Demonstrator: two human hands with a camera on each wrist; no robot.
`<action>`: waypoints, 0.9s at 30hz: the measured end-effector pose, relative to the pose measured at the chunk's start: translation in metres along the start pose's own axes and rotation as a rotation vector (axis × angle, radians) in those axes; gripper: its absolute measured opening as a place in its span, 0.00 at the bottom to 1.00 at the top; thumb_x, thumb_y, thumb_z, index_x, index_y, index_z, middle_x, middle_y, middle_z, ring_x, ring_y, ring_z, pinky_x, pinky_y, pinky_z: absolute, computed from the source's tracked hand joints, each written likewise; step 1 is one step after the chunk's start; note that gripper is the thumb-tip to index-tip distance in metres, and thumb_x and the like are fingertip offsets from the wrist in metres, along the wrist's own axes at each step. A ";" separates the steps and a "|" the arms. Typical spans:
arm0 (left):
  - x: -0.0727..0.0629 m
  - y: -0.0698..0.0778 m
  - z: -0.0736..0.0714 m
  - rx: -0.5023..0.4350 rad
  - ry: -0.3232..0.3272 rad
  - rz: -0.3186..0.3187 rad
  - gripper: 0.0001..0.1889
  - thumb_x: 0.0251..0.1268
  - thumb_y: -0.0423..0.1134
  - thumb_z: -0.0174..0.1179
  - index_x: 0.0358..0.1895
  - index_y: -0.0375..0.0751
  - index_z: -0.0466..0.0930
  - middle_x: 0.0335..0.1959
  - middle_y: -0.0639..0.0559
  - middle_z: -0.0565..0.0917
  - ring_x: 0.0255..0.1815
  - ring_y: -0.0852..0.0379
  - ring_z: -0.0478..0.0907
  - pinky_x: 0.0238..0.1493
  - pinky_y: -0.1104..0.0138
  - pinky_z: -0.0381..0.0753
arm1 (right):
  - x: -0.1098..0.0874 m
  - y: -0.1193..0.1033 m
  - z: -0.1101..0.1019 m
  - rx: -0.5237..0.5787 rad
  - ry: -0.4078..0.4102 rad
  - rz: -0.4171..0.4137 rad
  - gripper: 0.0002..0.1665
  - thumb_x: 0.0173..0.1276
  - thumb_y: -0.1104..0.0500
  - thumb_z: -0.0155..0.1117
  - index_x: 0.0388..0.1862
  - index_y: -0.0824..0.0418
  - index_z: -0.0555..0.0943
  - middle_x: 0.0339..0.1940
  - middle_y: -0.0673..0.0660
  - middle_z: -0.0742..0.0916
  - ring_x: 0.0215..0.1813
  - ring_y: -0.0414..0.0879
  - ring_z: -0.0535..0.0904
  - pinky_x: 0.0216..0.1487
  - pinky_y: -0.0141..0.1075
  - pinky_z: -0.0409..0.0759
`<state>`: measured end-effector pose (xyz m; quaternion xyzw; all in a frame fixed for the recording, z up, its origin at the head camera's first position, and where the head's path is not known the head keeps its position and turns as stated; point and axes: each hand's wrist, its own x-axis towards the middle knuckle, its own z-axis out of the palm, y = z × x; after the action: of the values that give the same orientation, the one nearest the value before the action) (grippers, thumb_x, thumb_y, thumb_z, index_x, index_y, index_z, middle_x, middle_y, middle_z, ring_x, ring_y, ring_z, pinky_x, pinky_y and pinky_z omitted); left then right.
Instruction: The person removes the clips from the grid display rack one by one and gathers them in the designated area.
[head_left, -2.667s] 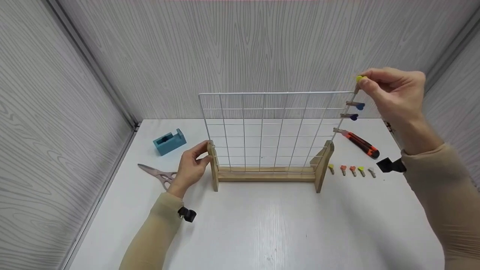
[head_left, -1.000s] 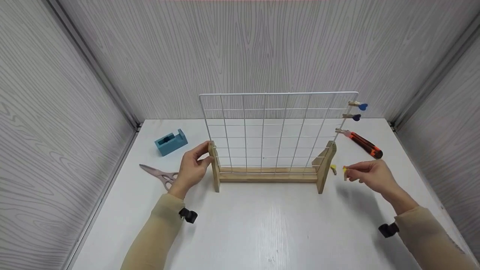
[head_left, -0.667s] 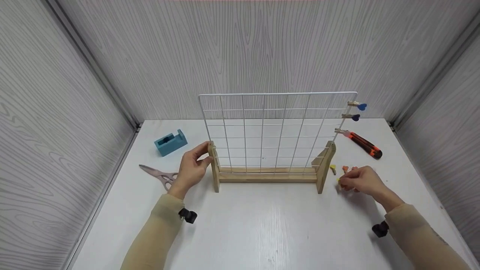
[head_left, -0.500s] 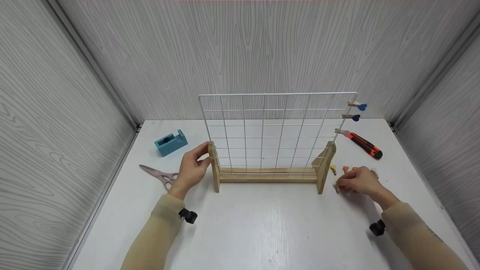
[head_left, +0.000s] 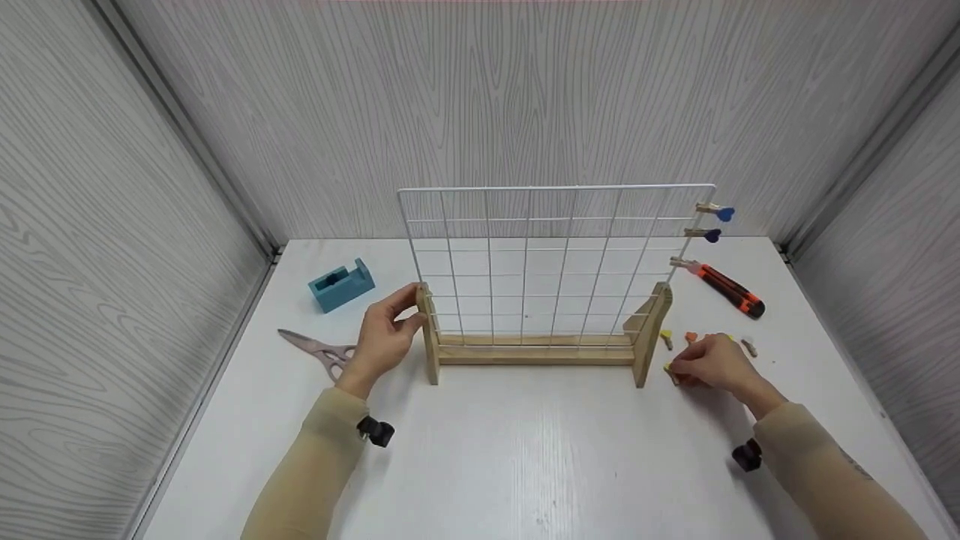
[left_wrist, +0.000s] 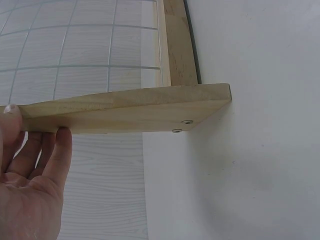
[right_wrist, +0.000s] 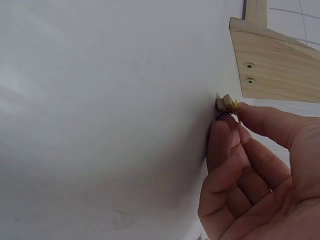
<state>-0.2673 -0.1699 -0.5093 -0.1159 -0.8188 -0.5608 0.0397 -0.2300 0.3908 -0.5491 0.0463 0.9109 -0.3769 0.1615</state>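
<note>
My left hand [head_left: 386,334] grips the upper left upright [head_left: 430,345] of a wooden stand, which holds a white wire grid [head_left: 555,187] upright. In the left wrist view its thumb and fingertips lie on opposite faces of the wood. At the table, right of the stand, my right hand [head_left: 716,364] pinches a small wooden clothespin [right_wrist: 227,102] with a yellow top, low against the surface. Two clothespins with blue hearts, a lighter one [head_left: 724,214] and a darker one [head_left: 712,235], and another pin [head_left: 679,262] are clipped along the grid's right edge.
A yellow clothespin [head_left: 667,339], an orange one [head_left: 691,337] and a whitish one [head_left: 749,346] lie in a row, partly covered by the right hand. Behind is a utility knife [head_left: 727,289]. Scissors [head_left: 319,349] and a blue tape dispenser [head_left: 341,286] lie at left.
The right hand has come down from the grid's top right corner to the table, bringing the yellow clothespin off the wire. Lately it has shifted slightly left. The left hand stays put.
</note>
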 end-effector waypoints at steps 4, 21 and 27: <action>-0.001 0.001 -0.001 0.003 0.001 -0.008 0.31 0.81 0.24 0.61 0.83 0.35 0.73 0.79 0.37 0.82 0.83 0.39 0.79 0.77 0.52 0.85 | 0.000 0.000 0.000 -0.016 0.001 0.004 0.17 0.77 0.55 0.76 0.52 0.67 0.95 0.39 0.52 0.96 0.36 0.37 0.89 0.35 0.28 0.87; 0.000 0.002 0.000 0.007 0.006 -0.015 0.31 0.81 0.25 0.61 0.83 0.34 0.72 0.79 0.36 0.82 0.82 0.38 0.79 0.78 0.49 0.85 | -0.014 -0.003 -0.006 0.013 0.033 -0.016 0.20 0.77 0.54 0.76 0.56 0.70 0.92 0.40 0.56 0.97 0.36 0.39 0.92 0.36 0.32 0.91; -0.001 0.002 0.000 0.004 0.001 -0.033 0.31 0.81 0.25 0.61 0.84 0.35 0.72 0.79 0.37 0.82 0.83 0.39 0.78 0.78 0.51 0.85 | -0.028 -0.017 -0.029 0.012 0.098 -0.056 0.27 0.82 0.47 0.72 0.65 0.67 0.89 0.48 0.59 0.97 0.40 0.39 0.92 0.39 0.33 0.89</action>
<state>-0.2662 -0.1695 -0.5073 -0.1023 -0.8217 -0.5598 0.0311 -0.2144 0.3998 -0.5096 0.0402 0.9163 -0.3842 0.1059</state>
